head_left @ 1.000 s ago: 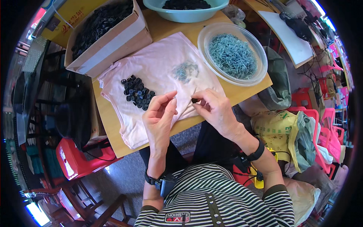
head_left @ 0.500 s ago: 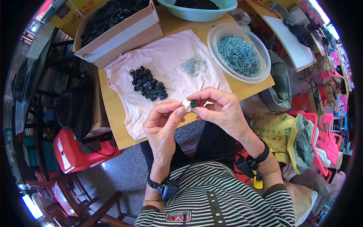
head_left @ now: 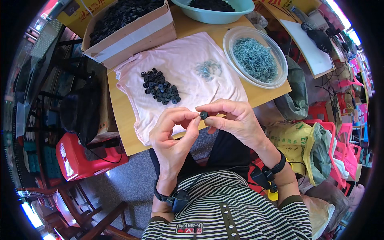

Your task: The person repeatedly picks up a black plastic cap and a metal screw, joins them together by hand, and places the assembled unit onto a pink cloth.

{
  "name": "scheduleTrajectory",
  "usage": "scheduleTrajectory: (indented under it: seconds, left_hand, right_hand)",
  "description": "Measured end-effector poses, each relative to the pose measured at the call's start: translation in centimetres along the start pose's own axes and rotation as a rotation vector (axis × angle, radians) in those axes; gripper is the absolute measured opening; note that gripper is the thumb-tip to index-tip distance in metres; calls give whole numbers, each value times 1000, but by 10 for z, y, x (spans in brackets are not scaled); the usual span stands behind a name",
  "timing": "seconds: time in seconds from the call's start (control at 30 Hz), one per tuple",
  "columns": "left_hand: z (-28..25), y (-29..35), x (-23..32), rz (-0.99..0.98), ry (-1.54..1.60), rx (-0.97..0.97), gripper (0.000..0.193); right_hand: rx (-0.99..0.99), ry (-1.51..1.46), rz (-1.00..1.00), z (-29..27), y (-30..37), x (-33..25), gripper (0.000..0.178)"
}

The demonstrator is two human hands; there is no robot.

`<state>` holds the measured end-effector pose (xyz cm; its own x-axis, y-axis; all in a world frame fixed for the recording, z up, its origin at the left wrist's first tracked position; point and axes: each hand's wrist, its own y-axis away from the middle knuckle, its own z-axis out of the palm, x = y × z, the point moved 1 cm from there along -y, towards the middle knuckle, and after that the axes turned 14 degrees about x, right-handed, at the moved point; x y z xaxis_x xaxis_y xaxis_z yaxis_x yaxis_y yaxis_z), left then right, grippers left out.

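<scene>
Above the table's front edge, my right hand (head_left: 234, 119) pinches a small black round plastic piece (head_left: 204, 115) between thumb and forefinger. My left hand (head_left: 173, 127) is closed, its thumb and fingertips pressed together right against the left side of that piece. The thin metal screw seen in the left fingers a moment ago is now hidden by the fingertips. Beyond my hands, a pile of similar black pieces (head_left: 162, 90) lies on a pale pink cloth (head_left: 186, 52). A small scatter of screws (head_left: 209, 70) rests to the right of that pile.
A round clear plastic tub (head_left: 283, 74) of screws stands at the right of the wooden table (head_left: 124, 138). A cardboard box (head_left: 138, 38) full of black parts is at the back left, beside a pale green basin (head_left: 216, 17). A red stool (head_left: 90, 158) stands left.
My two hands have come closer together, and the screw that showed between them no longer shows. The black piece has turned and shifted slightly down between my right fingers.
</scene>
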<state>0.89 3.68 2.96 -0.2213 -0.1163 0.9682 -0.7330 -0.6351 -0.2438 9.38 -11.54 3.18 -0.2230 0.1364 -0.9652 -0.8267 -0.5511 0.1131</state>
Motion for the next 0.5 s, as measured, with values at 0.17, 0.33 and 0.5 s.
scheduleTrajectory:
  seconds: [0.17, 0.33, 0.5]
  left_hand:
    - [0, -2, 9, 100, -133, -1, 12]
    - [1, -1, 15, 118, -211, -39, 10]
    - [1, 1, 20, 124, -282, -26, 11]
  right_hand:
    - [-38, -59, 94, -4, 0, 3, 28]
    - [-53, -129, 127, -4, 1, 5, 28]
    - [-62, 3, -22, -2, 2, 8, 28]
